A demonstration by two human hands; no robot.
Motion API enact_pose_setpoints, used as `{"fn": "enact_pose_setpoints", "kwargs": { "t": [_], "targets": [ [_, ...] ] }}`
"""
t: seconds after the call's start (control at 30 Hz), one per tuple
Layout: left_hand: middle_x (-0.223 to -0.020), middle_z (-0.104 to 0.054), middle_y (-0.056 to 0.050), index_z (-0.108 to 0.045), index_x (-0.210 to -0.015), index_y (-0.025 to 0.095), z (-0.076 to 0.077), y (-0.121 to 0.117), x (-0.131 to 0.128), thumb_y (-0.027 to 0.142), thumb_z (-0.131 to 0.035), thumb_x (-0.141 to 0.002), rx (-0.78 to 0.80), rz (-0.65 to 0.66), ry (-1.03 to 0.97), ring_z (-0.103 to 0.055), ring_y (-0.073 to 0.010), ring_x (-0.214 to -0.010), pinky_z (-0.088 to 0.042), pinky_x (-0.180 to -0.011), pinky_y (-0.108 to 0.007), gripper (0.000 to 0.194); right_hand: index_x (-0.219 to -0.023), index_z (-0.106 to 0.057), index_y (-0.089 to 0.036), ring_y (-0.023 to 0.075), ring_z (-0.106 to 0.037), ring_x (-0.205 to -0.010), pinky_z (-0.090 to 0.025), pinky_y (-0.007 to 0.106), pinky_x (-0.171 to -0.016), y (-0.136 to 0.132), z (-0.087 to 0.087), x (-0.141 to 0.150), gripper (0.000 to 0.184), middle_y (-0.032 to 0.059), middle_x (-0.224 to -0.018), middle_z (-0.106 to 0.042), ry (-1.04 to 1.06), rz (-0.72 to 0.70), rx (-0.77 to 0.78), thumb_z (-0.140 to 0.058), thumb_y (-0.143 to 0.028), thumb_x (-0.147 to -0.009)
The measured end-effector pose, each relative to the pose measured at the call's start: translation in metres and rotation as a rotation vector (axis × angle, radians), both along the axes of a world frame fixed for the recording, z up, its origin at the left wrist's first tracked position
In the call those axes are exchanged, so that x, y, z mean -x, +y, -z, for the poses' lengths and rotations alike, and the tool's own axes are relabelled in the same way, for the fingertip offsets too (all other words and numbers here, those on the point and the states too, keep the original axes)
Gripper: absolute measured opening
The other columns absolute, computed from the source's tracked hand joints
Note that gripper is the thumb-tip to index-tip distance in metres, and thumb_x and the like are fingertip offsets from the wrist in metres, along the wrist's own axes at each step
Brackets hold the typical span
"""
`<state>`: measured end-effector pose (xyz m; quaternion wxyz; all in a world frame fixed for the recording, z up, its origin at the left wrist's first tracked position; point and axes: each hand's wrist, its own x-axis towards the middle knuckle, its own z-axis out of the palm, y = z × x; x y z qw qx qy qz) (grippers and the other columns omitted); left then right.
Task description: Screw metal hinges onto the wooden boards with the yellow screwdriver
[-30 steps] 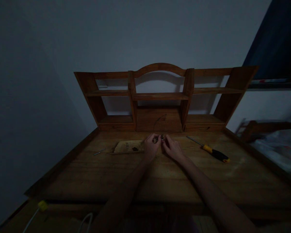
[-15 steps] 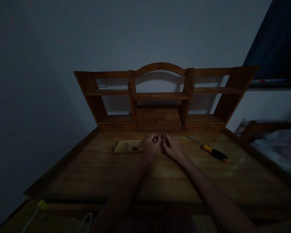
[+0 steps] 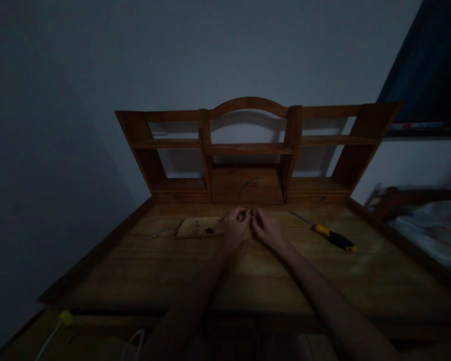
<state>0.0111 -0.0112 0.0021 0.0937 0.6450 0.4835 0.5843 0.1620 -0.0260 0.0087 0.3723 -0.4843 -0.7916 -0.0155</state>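
My left hand [image 3: 235,224] is closed on a small dark metallic part [image 3: 242,216], too small and dim to name. Close beside it, my right hand [image 3: 266,226] has its thumb and fingers pinched at a second small piece [image 3: 251,212] between the two hands. Whether the two pieces are joined, I cannot tell. Just left of my left hand, a pale flat board [image 3: 195,227] with dark marks lies on the wooden desk [image 3: 225,281]. A screwdriver [image 3: 325,231] with a yellow and black handle lies to the right of my right hand.
A thin metal rod-like tool [image 3: 154,235] lies on the desk's left side. Along the back stands a wooden shelf unit [image 3: 248,149] with compartments. Below the front edge, at the left, are a yellow piece [image 3: 66,317] and a white cable [image 3: 134,342]. The room is dim.
Both hands stay in nearly the same place, with only a slight shift of the fingers around the small parts. The screwdriver and board lie as before.
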Motion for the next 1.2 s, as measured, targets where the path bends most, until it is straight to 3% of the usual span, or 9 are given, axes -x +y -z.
{"fn": "enact_pose_setpoints", "kwargs": {
  "t": [0.17, 0.6, 0.83, 1.2],
  "targets": [
    [-0.081, -0.07, 0.0, -0.067, -0.083, 0.021, -0.003, -0.002, 0.001, 0.031, -0.061, -0.089, -0.003, -0.004, 0.016, -0.064, -0.0141, -0.076, -0.046, -0.072, -0.024, 0.013, -0.103, -0.058, -0.022, 0.0201, -0.067, -0.075, -0.037, 0.029, -0.064, -0.001, -0.002, -0.001, 0.024, 0.0065, -0.093, -0.073, -0.016, 0.013, 0.019, -0.041, -0.039, -0.102],
    [-0.083, -0.07, -0.001, -0.068, -0.085, 0.021, -0.002, -0.003, -0.001, 0.031, -0.06, -0.09, 0.029, 0.009, -0.012, -0.064, -0.0147, -0.078, -0.048, -0.074, -0.025, 0.014, -0.107, -0.056, -0.022, 0.0202, -0.067, -0.085, -0.04, 0.028, -0.072, 0.0, -0.002, -0.001, 0.02, 0.008, -0.104, -0.072, -0.042, 0.001, 0.031, -0.04, -0.032, -0.101],
    [-0.092, -0.072, -0.002, -0.068, -0.096, 0.023, 0.0, -0.001, 0.0, 0.026, -0.061, -0.089, 0.056, 0.066, -0.04, -0.067, -0.0154, -0.085, -0.05, -0.08, -0.026, 0.01, -0.102, -0.056, -0.021, 0.0207, -0.068, -0.079, -0.035, 0.029, -0.065, -0.001, -0.003, -0.001, 0.026, 0.0082, -0.096, -0.074, -0.074, 0.046, 0.055, -0.036, -0.036, -0.104],
    [-0.096, -0.067, -0.002, -0.049, -0.134, 0.024, 0.011, 0.007, 0.0, 0.023, -0.073, -0.079, 0.168, 0.155, -0.072, -0.066, -0.0165, -0.087, -0.05, -0.081, -0.029, 0.06, -0.105, -0.053, -0.02, 0.0202, -0.067, -0.074, -0.033, 0.029, -0.062, 0.004, 0.002, -0.003, 0.019, 0.0065, -0.09, -0.073, -0.071, 0.104, 0.095, -0.04, -0.033, -0.102]
  ]
}}
